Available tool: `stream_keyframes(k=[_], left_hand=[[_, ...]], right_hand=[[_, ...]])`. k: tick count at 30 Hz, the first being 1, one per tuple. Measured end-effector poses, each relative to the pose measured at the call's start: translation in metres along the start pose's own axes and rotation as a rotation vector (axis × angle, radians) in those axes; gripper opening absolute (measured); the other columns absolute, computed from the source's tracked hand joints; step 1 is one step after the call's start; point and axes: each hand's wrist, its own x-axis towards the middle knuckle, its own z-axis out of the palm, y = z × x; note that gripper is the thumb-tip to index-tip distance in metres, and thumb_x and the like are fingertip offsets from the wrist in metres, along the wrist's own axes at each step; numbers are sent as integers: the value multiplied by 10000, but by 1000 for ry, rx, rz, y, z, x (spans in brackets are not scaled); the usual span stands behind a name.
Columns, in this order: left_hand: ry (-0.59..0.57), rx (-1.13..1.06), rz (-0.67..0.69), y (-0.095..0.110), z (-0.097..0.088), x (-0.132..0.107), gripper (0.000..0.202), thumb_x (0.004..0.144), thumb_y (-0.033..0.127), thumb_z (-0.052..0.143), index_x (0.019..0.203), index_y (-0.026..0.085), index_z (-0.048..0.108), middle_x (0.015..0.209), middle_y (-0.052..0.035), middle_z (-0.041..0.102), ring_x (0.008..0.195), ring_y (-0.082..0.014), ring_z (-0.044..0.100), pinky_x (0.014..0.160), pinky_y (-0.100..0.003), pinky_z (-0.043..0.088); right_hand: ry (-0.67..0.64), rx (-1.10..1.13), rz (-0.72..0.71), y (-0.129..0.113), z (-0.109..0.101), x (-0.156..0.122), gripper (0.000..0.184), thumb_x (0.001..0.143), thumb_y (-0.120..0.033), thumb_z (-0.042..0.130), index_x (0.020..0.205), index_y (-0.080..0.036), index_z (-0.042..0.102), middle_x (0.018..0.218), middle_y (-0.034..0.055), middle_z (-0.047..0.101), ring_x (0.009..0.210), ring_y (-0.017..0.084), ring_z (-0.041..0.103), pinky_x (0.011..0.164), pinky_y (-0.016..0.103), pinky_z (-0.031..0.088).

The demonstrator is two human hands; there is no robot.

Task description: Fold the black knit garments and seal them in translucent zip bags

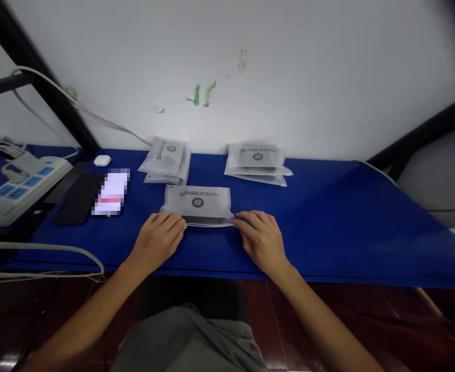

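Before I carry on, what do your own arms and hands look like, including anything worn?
The left hand and right hand are both gloveless, with no ring or watch visible. The forearms are bare, showing no sleeves or markings. A grey garment shows at the bottom of the view.

White wall (308,77), blue table (347,222), dark red, apparently tiled floor (282,320).
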Motion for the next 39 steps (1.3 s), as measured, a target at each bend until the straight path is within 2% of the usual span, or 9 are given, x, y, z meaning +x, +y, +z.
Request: stream_keyframes(k=[6,12,15,18,22,26,31,35,39], left_hand=[[-18,44,-92,-16,-9,-12,104,887,145,537,921,152,635,896,-52,690,818,-188,599,700,-323,440],[-66,33,-129,-17,-6,-23,148,901,170,510,941,175,652,928,-63,682,832,-198,606,696,-340,463],[-106,-48,-167,-16,-6,-24,156,910,190,493,913,184,649,961,-70,667,849,-202,605,707,-346,483],[-147,-229,-238,-15,-9,-22,136,906,273,525,902,201,641,1070,-70,638,952,-208,598,793,-360,508],[-146,-347,-442,-15,-8,-11,275,900,353,528,1120,202,592,1165,-76,616,1089,-221,573,930,-391,488],[-210,-324,-586,-20,4,6,423,911,347,484,1285,149,499,1292,-124,571,1220,-267,499,1010,-439,434],[-313,-278,-535,-23,17,27,505,921,376,461,1348,107,449,1413,-158,480,1295,-310,404,1012,-485,400],[-357,-241,-482,-20,22,42,484,920,444,449,1311,163,499,1342,-127,556,1215,-327,456,941,-505,417],[-427,-140,-491,-16,21,51,519,919,496,439,1289,144,527,1214,-142,633,1147,-345,502,909,-498,411]], right_hand=[[12,-72,26,18,-2,-6,193,882,-110,523,901,-211,686,1006,49,711,929,214,565,762,347,402],[-18,-75,19,22,-4,-9,184,874,-106,528,896,-195,688,1014,64,709,939,224,574,752,354,422],[-66,-46,53,20,-7,-10,192,880,-115,511,880,-194,686,1030,75,707,942,236,588,741,366,445],[-133,57,98,20,-12,-9,216,865,-107,485,893,-194,681,1079,89,693,972,252,604,742,393,479],[-109,170,189,21,-16,-3,333,801,-55,453,1025,-180,665,1111,103,676,1003,261,613,766,418,506],[-47,188,250,7,-19,6,216,867,-138,477,969,-163,665,943,89,692,860,234,623,735,395,509],[-156,272,179,-22,-23,8,172,903,-214,515,842,-183,673,823,55,688,741,190,599,682,350,501],[-265,233,165,-33,-20,4,159,898,-222,532,913,-189,687,877,66,704,795,209,629,705,367,514],[-260,167,217,-29,-15,1,177,893,-229,536,976,-186,687,926,77,706,818,230,640,699,379,524]])
